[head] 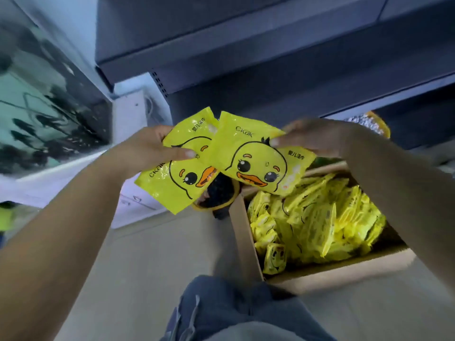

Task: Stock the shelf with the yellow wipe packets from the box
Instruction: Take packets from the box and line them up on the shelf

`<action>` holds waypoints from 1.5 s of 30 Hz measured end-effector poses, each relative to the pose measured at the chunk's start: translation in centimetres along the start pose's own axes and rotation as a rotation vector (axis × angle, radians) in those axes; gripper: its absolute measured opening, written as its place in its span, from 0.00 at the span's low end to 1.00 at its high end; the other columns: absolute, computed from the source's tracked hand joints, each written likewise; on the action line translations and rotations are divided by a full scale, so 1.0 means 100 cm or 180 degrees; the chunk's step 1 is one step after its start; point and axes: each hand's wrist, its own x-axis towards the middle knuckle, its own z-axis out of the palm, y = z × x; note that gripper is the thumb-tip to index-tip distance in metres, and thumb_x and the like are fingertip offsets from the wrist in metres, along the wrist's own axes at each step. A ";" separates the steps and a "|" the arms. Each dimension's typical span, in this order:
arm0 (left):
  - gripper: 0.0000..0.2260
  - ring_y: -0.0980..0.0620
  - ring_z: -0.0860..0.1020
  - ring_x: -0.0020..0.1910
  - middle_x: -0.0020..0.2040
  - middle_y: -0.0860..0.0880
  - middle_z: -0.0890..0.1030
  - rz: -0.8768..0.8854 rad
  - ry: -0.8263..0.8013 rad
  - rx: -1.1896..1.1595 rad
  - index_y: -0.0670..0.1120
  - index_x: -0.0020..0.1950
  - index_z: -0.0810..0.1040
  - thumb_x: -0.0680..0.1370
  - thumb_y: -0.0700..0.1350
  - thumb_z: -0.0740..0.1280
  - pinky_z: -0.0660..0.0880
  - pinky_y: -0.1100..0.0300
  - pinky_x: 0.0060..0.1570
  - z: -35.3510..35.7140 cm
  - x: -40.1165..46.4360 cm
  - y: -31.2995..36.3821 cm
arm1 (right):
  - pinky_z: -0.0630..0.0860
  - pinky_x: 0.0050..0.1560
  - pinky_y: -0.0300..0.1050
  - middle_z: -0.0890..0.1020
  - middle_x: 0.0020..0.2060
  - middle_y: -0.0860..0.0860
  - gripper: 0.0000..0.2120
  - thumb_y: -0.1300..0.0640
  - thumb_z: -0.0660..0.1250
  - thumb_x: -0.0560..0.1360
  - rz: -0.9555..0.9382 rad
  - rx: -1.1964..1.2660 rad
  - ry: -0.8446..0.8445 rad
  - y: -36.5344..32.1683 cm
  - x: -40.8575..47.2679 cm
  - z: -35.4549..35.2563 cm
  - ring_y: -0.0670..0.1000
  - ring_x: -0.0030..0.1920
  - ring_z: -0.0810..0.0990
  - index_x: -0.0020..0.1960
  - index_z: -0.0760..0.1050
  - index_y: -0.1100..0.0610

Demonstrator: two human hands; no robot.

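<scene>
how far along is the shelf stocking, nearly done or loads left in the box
Loads left. Done: little that shows; the dark shelves in view look bare, though something yellow sits at the right edge, unclear. In hand: the left hand and right hand each hold a yellow duck packet. Left: the cardboard box holds a big heap of packets.

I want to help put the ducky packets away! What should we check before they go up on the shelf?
1. Left hand holds its packet: ok, thumb on top.
2. Right hand holds the other packet: ok.
3. Packets kept apart: not ok, the right one overlaps the left.
4. Duck faces turned the same way: not ok, the left is sideways.
5. Room on the shelf: cannot tell, its top is out of sight.
6. More packets in the box: ok, plenty.
</scene>
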 end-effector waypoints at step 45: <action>0.14 0.51 0.79 0.38 0.41 0.47 0.83 0.1003 0.0903 0.0679 0.43 0.45 0.79 0.66 0.50 0.76 0.74 0.59 0.41 -0.258 0.003 0.034 | 0.78 0.40 0.35 0.85 0.37 0.48 0.07 0.50 0.67 0.73 -0.0266 -0.0520 0.1033 -0.270 0.050 -0.046 0.45 0.36 0.83 0.42 0.81 0.53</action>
